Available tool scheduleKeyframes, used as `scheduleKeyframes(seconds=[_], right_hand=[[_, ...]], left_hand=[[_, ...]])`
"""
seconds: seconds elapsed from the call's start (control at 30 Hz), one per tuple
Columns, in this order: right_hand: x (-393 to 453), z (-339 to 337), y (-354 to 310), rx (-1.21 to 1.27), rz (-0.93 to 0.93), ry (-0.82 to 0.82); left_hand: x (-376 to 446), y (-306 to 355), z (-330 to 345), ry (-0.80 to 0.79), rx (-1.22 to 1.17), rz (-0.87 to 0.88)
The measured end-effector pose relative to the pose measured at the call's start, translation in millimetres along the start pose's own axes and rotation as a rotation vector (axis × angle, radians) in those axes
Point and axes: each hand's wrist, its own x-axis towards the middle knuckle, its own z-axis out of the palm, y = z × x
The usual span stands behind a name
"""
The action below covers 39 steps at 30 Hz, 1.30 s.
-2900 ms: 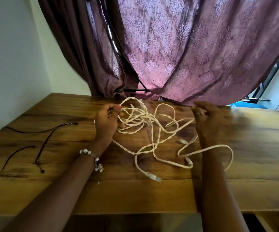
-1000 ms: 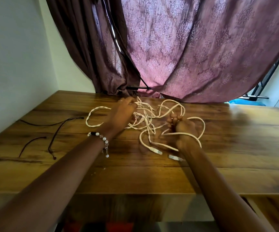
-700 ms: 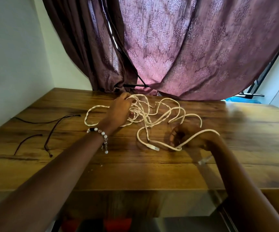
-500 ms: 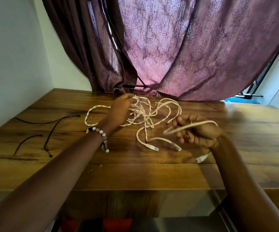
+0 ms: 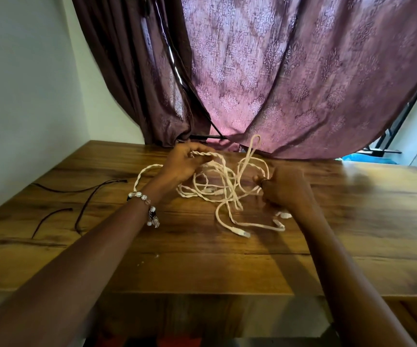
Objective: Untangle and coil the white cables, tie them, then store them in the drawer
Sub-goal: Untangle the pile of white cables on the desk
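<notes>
Both hands grip the white cables: the left hand curls round a twisted strand, the right hand pinches a raised loop. The tangle lies between them on the table, a plug end nearest the right.

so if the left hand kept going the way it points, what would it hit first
Probably the curtain. The left hand, gripping the cables, points toward the table's far edge, where the curtain hangs; depth is unclear.

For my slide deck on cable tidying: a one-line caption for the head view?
Both hands, left hand and right hand, grip tangled white twisted cables on a brown wooden table.
</notes>
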Motion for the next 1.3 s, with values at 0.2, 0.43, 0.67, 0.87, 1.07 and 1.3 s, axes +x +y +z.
scheduleKeyframes(seconds=[0.2,0.43,0.67,0.87,1.07,1.3], right_hand=[[7,13,-37,0.01,-0.524,0.257],[-9,16,-64,1.007,-0.186,-0.41],[-6,3,-48,0.745,-0.197,-0.398],[27,-73,-49,1.051,-0.539,0.315],[39,-31,-30,0.268,-0.566,0.296],[23,28,-39,-0.454,-0.737,-0.054]], left_hand=[[-12,-15,-4,-0.078,0.085,0.056],[-31,-23,-22,-0.133,0.154,0.121],[-32,-32,-23,-0.162,0.223,0.149],[-25,-44,-22,-0.142,0.32,0.18],[-22,-45,-11,-0.106,0.319,0.246],[-21,-41,-11,-0.126,0.303,0.248]])
